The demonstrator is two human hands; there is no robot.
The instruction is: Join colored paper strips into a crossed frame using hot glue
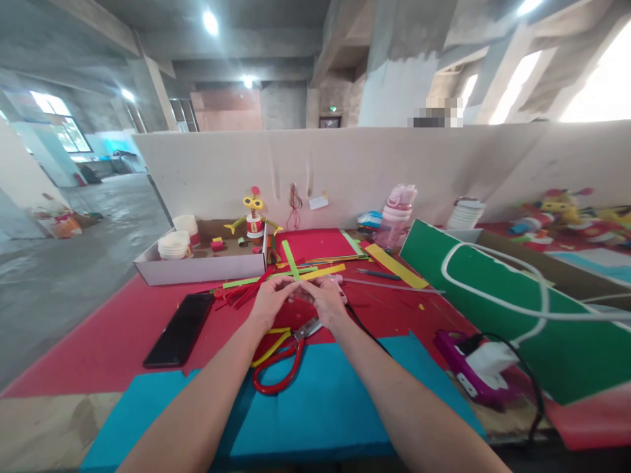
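My left hand [270, 302] and my right hand [326, 302] meet above the red table covering, fingertips closed in a pinch. Between them is the lower end of a light green paper strip [290, 257], which points up and away from me. Below my fingers lie scissors [279, 381] with red handles. A yellow-handled tool [276, 345] rests against them, partly covered by my left arm. Just past my right hand shows part of a pink object [338, 280], with a black cord running near my wrist. Red strips [241, 293] lie beyond my left hand.
A black phone [180, 330] lies at left, behind it a white box [207, 270] with paper cups [173, 244] and a yellow-headed figure [254, 213]. At right are a purple power strip [470, 371], a green board [493, 315] and a white cable [545, 289]. Blue sheet [315, 414] lies nearest me.
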